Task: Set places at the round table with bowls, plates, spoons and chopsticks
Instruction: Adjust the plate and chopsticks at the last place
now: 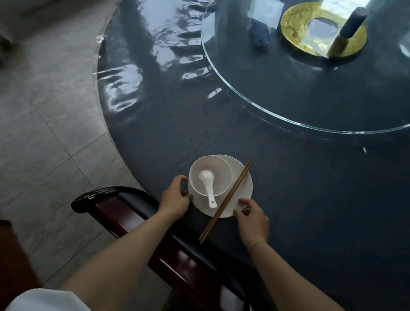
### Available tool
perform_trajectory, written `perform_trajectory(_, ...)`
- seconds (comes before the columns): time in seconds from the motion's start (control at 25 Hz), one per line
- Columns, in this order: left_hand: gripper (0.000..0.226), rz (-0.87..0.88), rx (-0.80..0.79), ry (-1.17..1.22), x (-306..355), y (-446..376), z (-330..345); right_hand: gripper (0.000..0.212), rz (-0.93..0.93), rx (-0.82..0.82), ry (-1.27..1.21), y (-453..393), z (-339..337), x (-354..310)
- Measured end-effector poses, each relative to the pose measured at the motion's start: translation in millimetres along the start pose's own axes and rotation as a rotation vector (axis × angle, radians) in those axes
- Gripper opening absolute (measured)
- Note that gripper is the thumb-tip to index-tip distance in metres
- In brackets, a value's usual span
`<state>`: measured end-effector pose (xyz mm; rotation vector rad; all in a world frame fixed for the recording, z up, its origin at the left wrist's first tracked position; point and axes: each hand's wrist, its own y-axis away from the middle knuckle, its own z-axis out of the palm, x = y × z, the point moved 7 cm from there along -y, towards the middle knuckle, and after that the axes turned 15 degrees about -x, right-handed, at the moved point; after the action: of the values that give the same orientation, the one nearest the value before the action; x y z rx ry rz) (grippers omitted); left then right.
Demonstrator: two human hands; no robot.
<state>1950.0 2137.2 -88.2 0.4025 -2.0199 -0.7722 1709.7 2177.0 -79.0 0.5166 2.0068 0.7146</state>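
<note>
A white plate (242,185) lies near the front edge of the round table (322,194), which has a dark cloth under clear plastic. A white bowl (220,172) stands on the plate's left part, and a white spoon (208,186) rests in it, handle over the near rim. A pair of brown chopsticks (225,201) lies slanted across the plate's right side, its near end on the cloth. My left hand (176,198) pinches the plate's left edge beside the bowl. My right hand (251,218) pinches the plate's near right edge.
A glass turntable (256,102) fills the table's middle, with a gold disc (298,25), a dark bottle (348,31) and a small blue object (260,33) on it. A dark wooden chair (120,212) stands below my arms at the table's edge. Grey tiled floor (37,115) lies to the left.
</note>
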Motion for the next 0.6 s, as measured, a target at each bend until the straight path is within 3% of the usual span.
perform_trajectory(0.6,0.042,0.004,-0.027,-0.015,1.5,-8.1,-3.0,0.023,-0.003,0.02,-0.05,-6.4,2.9,-0.1)
